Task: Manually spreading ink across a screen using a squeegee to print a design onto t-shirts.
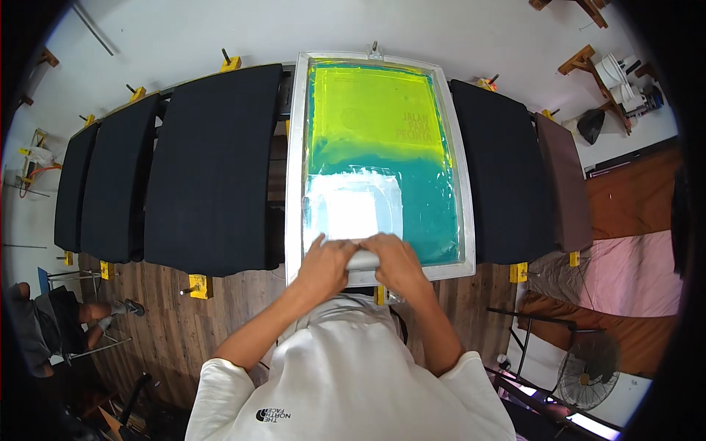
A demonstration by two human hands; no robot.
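A screen printing frame (463, 198) with a pale metal rim lies flat before me. Its mesh is yellow-green in the far half and teal in the near half. White ink (353, 212) covers a patch at the near left of the mesh. Behind that patch, both my hands are closed around a squeegee (363, 260), at the frame's near end. My left hand (323, 263) grips its left side and my right hand (397, 263) its right side. The fingers hide much of the squeegee, and its blade cannot be seen.
Black fabric-covered boards (213, 169) stand in a row to the left. To the right are another black board (504, 173) and a brown one (565, 184). Yellow clamps (200, 286) edge the row. A fan (588, 370) stands at lower right; a person (62, 320) sits at far left.
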